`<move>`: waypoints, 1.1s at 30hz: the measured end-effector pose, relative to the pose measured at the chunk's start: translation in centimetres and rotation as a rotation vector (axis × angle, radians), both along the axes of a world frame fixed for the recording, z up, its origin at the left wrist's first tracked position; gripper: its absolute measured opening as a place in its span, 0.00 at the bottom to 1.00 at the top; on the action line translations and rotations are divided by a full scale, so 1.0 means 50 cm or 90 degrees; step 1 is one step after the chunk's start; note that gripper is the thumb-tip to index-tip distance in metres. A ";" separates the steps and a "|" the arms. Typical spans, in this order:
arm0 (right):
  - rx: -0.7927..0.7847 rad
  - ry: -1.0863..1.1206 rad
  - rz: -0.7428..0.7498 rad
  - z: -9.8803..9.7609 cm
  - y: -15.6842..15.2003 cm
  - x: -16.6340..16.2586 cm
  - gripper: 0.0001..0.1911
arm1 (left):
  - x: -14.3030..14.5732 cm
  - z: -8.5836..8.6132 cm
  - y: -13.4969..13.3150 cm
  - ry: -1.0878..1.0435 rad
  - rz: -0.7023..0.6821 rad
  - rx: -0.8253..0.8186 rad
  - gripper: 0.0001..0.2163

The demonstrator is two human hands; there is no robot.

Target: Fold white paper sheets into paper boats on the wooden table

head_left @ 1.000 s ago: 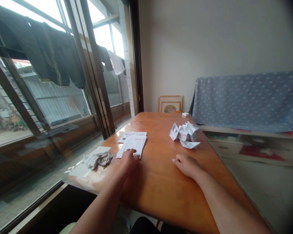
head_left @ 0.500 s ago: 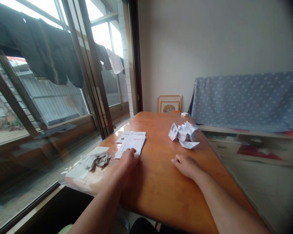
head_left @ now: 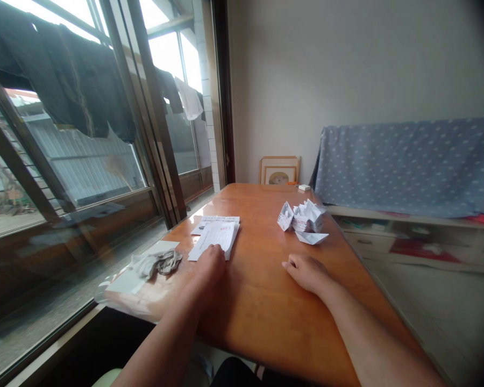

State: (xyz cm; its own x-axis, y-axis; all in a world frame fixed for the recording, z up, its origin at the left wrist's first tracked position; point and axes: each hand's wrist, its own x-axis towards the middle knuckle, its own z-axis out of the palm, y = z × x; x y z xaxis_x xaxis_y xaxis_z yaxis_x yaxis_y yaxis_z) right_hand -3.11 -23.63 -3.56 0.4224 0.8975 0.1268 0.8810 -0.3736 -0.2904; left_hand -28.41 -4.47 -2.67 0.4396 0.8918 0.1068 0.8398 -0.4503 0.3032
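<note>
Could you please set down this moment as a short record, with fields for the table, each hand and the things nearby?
Surface: wooden table
Left hand: fingers on the near end of the printed paper sheets; grip unclear
Right hand: loosely curled on the table, holding nothing
Far right: pile of folded paper shapes, apart from both hands
Left edge: crumpled cloth on a white sheet
Behind: framed picture against the wall
</note>
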 end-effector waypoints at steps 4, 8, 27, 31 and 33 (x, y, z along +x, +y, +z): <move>-0.004 0.000 -0.002 -0.001 0.001 0.001 0.18 | -0.002 -0.006 -0.004 -0.001 -0.001 0.035 0.08; -0.003 0.000 -0.003 -0.002 0.001 0.001 0.18 | -0.006 -0.005 -0.005 -0.019 0.007 0.052 0.07; 0.090 0.069 0.026 0.014 -0.001 -0.010 0.12 | 0.016 0.088 -0.092 -0.043 -0.039 0.141 0.07; 0.190 0.124 0.079 0.019 0.001 -0.021 0.16 | 0.043 0.115 -0.147 0.005 -0.135 0.106 0.07; 0.234 0.119 0.128 0.023 0.000 -0.029 0.27 | 0.057 0.123 -0.174 0.009 -0.180 0.076 0.07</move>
State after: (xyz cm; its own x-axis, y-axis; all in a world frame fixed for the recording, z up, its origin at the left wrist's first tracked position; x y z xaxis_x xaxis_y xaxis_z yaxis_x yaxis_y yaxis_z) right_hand -4.57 -23.63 -2.41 0.2907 0.8737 0.3900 0.8454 -0.0436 -0.5324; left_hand -25.57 -13.17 3.49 0.6710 0.7153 0.1952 0.6799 -0.6986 0.2230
